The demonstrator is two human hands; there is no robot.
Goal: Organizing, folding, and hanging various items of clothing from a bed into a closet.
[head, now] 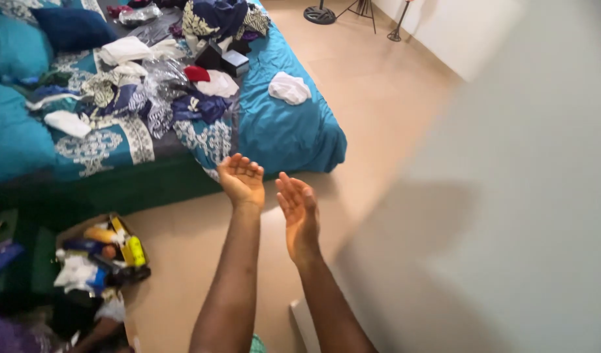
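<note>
From the head camera, the left hand (242,181) and the right hand (298,212) are both raised above the tan floor (379,104), palms turned up and toward each other, fingers loosely spread – neither holds anything. They sit close together but apart. Nearest beyond them is the bed (284,134), its teal cover hanging to the floor, strewn with crumpled clothes (196,104) and a white garment (289,87) lying alone – a box of bottles (108,252) stands lower left
</note>
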